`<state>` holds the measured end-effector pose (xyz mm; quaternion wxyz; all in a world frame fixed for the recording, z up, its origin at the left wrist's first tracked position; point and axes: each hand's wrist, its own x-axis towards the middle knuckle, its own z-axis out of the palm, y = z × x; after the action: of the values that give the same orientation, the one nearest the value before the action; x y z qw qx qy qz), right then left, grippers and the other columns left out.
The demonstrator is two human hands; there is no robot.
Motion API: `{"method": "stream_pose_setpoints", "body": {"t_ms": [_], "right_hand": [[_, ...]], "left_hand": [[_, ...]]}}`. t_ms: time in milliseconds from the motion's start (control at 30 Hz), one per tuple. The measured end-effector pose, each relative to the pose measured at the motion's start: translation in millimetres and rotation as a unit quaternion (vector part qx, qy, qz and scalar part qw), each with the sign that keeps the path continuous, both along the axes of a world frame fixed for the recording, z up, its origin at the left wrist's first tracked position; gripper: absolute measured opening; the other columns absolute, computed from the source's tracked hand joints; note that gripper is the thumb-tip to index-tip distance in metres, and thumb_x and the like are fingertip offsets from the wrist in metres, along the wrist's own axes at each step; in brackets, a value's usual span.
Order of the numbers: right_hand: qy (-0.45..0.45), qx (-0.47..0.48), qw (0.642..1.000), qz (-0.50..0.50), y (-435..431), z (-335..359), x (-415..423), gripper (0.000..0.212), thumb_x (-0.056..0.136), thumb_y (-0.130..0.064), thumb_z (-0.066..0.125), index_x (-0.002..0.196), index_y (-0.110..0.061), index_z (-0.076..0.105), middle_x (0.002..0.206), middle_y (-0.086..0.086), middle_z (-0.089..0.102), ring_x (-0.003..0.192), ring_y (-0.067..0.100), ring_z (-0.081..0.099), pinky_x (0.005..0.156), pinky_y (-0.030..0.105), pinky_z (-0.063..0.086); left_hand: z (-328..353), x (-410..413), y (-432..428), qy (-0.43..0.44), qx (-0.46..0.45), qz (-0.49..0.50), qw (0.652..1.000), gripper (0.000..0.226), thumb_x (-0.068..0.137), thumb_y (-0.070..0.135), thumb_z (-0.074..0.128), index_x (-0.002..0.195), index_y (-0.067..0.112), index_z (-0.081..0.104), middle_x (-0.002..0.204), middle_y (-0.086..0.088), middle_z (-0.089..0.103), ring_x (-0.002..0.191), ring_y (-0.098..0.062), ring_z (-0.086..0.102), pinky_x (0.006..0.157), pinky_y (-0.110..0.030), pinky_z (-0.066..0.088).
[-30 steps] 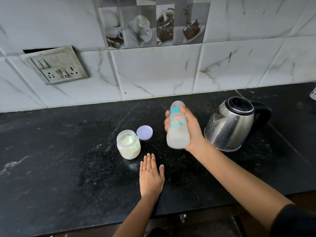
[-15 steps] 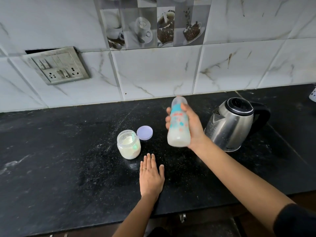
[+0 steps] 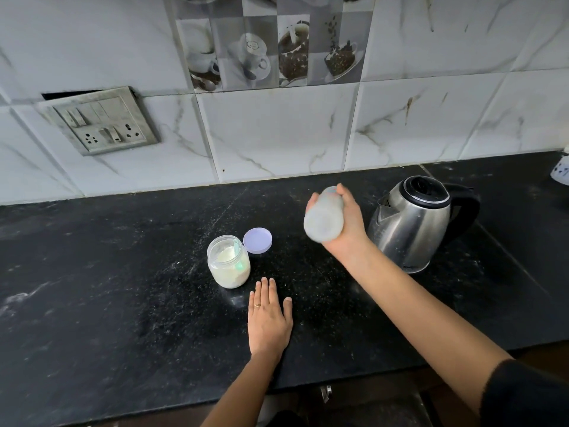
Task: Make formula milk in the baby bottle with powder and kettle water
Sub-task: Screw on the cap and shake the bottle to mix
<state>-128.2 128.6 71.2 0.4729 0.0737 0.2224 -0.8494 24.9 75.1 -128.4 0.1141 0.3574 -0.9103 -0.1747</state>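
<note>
My right hand (image 3: 348,221) grips the baby bottle (image 3: 323,220) in the air above the black counter (image 3: 123,288). The bottle is blurred and tipped, its base toward me, with milky liquid inside. My left hand (image 3: 268,320) lies flat on the counter, palm down, fingers apart, a ring on one finger. Just beyond it stands an open jar of white powder (image 3: 228,261) with a green scoop inside, and its lilac lid (image 3: 257,240) lies behind the jar. A steel kettle (image 3: 414,221) with a black handle stands to the right of the bottle.
A tiled wall runs along the back of the counter, with a switch and socket plate (image 3: 100,120) at the left. A white patterned object (image 3: 561,169) shows at the far right edge. The counter's front edge lies close to my body.
The bottle was upright in my right hand with its printed side showing; now it is tipped and motion-blurred. My left hand stays flat on the counter.
</note>
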Motion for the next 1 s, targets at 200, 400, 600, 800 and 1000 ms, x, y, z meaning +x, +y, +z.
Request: {"method": "stream_pose_setpoints", "body": {"t_ms": [200, 400, 600, 800, 1000], "right_hand": [[0.127, -0.044, 0.986, 0.102, 5.0, -2.2, 9.4, 0.059, 0.064, -0.030, 0.081, 0.110, -0.011, 0.050, 0.084, 0.007, 0.061, 0.059, 0.019, 0.062, 0.053, 0.027, 0.055], [0.103, -0.030, 0.988, 0.108, 4.7, -13.8, 11.3, 0.050, 0.070, -0.029, 0.075, 0.108, -0.009, 0.050, 0.085, 0.008, 0.061, 0.061, 0.019, 0.061, 0.053, 0.028, 0.055], [0.019, -0.009, 1.000, 0.017, 1.7, -1.0, 3.7, 0.030, 0.083, -0.031, 0.065, 0.099, -0.008, 0.054, 0.082, 0.007, 0.059, 0.063, 0.018, 0.060, 0.054, 0.025, 0.056], [0.172, -0.049, 0.977, 0.118, 16.7, -16.3, 25.8, 0.062, 0.064, -0.027, 0.079, 0.119, -0.018, 0.050, 0.086, 0.010, 0.061, 0.059, 0.021, 0.060, 0.052, 0.029, 0.053], [0.009, 0.009, 1.000, -0.008, 5.6, 0.4, 3.4, 0.027, 0.085, -0.033, 0.063, 0.089, -0.008, 0.055, 0.076, 0.006, 0.058, 0.057, 0.017, 0.060, 0.054, 0.024, 0.055]], "left_hand": [[0.8, -1.1, -0.4, -0.001, 0.001, 0.001, 1.000, 0.080, 0.086, 0.055, 0.000, 0.149, 0.009, 0.021, 0.157, -0.008, 0.019, 0.146, -0.018, 0.009, 0.116, -0.029, -0.005], [0.2, -1.3, -0.1, -0.009, -0.002, 0.002, 1.000, 0.081, 0.086, 0.055, -0.001, 0.149, 0.010, 0.020, 0.157, -0.007, 0.018, 0.146, -0.018, 0.008, 0.117, -0.030, -0.003], [1.7, -1.5, 0.3, -0.007, -0.002, 0.001, 1.000, 0.081, 0.086, 0.055, -0.001, 0.149, 0.010, 0.021, 0.157, -0.007, 0.018, 0.146, -0.018, 0.009, 0.116, -0.029, -0.003], [1.8, -2.0, 1.1, -0.005, 0.006, 0.004, 1.000, 0.080, 0.086, 0.055, 0.001, 0.148, 0.010, 0.023, 0.156, -0.008, 0.020, 0.145, -0.018, 0.011, 0.118, -0.032, 0.001], [3.5, -1.1, 0.5, -0.019, 0.000, 0.004, 1.000, 0.066, 0.096, 0.050, 0.012, 0.150, 0.012, 0.016, 0.158, -0.006, 0.014, 0.146, -0.016, 0.005, 0.118, -0.030, -0.003]]}}
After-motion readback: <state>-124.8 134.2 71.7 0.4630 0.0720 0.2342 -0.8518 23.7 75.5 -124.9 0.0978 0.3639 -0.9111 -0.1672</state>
